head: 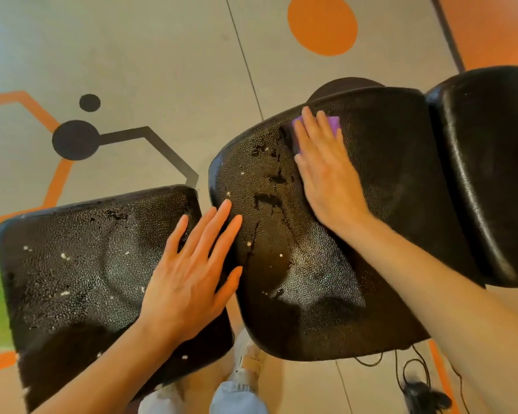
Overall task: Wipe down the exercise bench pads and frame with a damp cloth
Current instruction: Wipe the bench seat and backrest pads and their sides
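Two worn black bench pads lie below me: a seat pad (72,264) at the left and a larger back pad (305,279) in the middle, both cracked and flecked with white bits. My right hand (326,171) presses a purple cloth (332,124) flat on the back pad's far end, palm down, with most of the cloth hidden under it. My left hand (192,279) rests flat with fingers spread across the gap between the two pads and holds nothing. A third, glossy black pad (491,174) sits at the right.
The floor (162,70) is grey with orange, black and green shapes. A black cable (407,369) and a small dark device (428,398) lie on the floor at the lower right. My legs in light jeans (237,395) stand between the pads.
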